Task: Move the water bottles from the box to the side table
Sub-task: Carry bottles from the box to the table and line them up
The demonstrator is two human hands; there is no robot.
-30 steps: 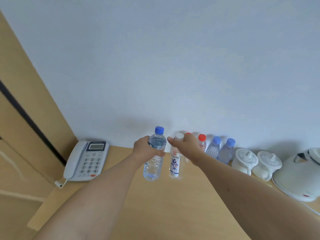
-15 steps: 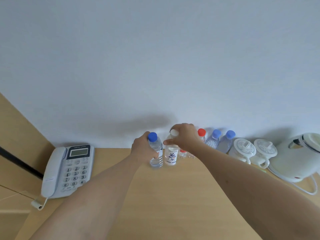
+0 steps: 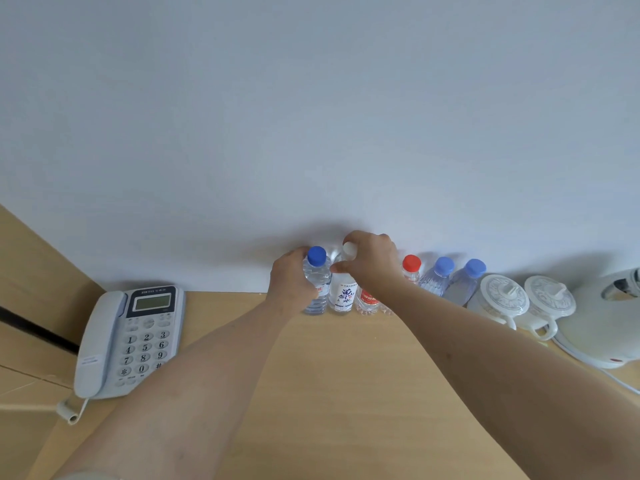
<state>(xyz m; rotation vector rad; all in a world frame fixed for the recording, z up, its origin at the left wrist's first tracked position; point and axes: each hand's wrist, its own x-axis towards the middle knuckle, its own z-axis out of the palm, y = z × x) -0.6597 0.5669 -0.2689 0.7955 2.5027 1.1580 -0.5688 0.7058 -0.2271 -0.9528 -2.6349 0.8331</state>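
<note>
Left grip (image 3: 289, 284) holds water-filled blue-capped bottle (image 3: 317, 282).

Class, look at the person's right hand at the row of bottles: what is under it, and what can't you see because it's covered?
Under the right hand stands a white-capped bottle, gripped near its top. A red-labelled bottle shows below the wrist; its cap is hidden.

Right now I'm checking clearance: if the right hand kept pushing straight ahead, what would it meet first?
Probably the wall. The right hand grips the white-capped bottle at the table's back edge; the gap behind it is unclear.
</note>
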